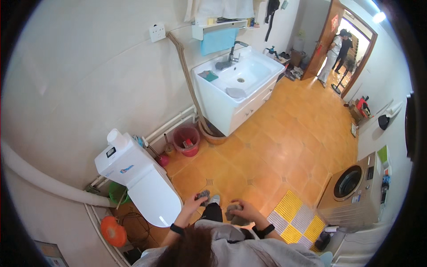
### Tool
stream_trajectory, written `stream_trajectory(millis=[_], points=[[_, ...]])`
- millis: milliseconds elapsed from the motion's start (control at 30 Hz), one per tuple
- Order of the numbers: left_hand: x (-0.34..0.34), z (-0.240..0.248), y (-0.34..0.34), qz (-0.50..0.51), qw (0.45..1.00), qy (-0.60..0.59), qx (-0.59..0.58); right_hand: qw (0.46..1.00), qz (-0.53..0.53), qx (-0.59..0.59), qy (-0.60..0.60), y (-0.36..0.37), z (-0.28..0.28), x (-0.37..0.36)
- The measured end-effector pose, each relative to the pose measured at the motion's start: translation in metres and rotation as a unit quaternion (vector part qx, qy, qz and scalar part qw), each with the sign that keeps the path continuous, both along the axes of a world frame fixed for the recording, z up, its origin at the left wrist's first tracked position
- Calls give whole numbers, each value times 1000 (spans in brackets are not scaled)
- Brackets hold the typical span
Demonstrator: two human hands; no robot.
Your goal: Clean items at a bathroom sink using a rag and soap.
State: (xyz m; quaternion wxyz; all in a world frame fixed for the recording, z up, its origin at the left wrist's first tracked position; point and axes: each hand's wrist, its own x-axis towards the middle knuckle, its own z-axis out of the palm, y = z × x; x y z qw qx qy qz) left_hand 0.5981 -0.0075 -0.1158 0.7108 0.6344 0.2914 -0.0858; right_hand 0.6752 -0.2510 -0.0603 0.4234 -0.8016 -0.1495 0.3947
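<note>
My left hand [194, 203] is closed around a small grey wad of cloth [204, 195], held above the orange tiled floor beside the closed white toilet [147, 187]. My right hand [243, 211] grips another grey cloth [234, 213] at about the same height, a little to the right. Both wrists carry dark bands. My dark trouser leg and a light shoe show between the two hands.
A white sink cabinet [231, 104] stands against the wall, with a red bucket [186, 140] and a plunger beside it. A washing machine [353, 189] sits at the right, a yellow and grey mat [296, 218] before it. Two people stand in the far doorway [338, 51].
</note>
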Motion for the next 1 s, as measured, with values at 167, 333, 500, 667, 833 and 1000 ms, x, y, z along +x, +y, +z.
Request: stream_trajectory(millis=[167,333,500,667,833,1000], points=[[110,24,23,15,997,-17,70,998,-17,-37,-53,23,28,113],[219,19,26,-42,999,10,-24,992,-92,-8,-87,-4,7,198],[329,2,3,-55,997,-13,-48,980,-197,9,-15,-41,4,301],[431,3,-14,51,994,-92,-17,960,-255,108,51,-73,-4,435],[506,28,-14,106,991,-85,-12,954,-223,180,94,-47,19,572],[557,47,-11,204,970,-118,65,987,3,142,70,23,25,676]])
